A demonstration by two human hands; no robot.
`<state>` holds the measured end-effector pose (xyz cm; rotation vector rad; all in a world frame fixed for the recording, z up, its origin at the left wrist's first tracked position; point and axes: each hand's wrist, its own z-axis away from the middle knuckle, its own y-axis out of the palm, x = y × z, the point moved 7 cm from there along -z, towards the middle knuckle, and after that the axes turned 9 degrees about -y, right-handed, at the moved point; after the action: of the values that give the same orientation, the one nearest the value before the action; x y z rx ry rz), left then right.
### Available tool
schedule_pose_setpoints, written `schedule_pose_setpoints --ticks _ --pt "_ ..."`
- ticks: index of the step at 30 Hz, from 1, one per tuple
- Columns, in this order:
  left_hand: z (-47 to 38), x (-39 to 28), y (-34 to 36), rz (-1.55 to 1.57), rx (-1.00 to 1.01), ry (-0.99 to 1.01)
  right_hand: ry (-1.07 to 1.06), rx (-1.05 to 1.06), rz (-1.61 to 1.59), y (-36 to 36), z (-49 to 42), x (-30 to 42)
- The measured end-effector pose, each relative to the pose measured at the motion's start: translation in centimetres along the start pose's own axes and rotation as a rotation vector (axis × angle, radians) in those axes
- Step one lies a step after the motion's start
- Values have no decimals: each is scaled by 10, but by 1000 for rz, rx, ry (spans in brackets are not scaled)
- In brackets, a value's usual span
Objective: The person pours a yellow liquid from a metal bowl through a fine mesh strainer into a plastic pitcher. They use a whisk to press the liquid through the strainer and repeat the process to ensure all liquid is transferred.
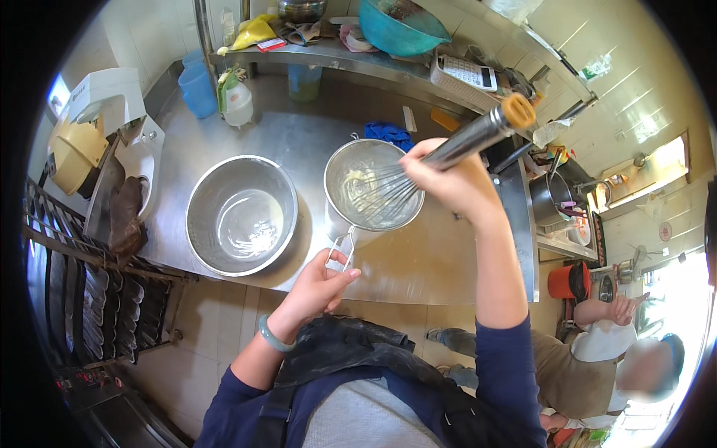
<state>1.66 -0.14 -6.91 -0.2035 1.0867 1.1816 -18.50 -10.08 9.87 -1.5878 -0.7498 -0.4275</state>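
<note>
My left hand [319,288] grips the wire handle of a round mesh strainer [343,203]. In the strainer lies some pale, creamy residue [358,185]. A wire balloon whisk [470,137] with a dark metal handle and an orange end cap is in my right hand [454,182]. The whisk's wires reach down into the strainer. Below the strainer, part of a pale container shows, mostly hidden. To the left stands a wide stainless steel bowl [196,218] with a thin, shiny film of liquid on its bottom.
On the steel table [313,129] lie a blue cloth [387,134], a spray bottle [236,101] and blue jugs [199,89]. A shelf [336,56] holds a teal basin [400,28] and a calculator [468,71]. A stand mixer [112,106] is left, a tray rack [101,302] below it. Another person [582,369] stands right.
</note>
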Motion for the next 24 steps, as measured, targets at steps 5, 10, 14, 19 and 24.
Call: schedule_pose_setpoints --ticks 5,10,14,19,24 --pt "1 3 0 -4 -7 -40 -48 -77 -116 -6 -1 8" --pt "0 2 0 1 -3 -22 -152 -91 -82 -4 -2 18" --pt "0 3 -2 -18 -14 -29 -22 -69 -80 0 -5 8" --pt "1 2 0 -7 1 -16 -218 -152 -181 -8 -7 21" --pt "0 0 -2 -30 -26 -17 -223 55 -70 5 -6 21"
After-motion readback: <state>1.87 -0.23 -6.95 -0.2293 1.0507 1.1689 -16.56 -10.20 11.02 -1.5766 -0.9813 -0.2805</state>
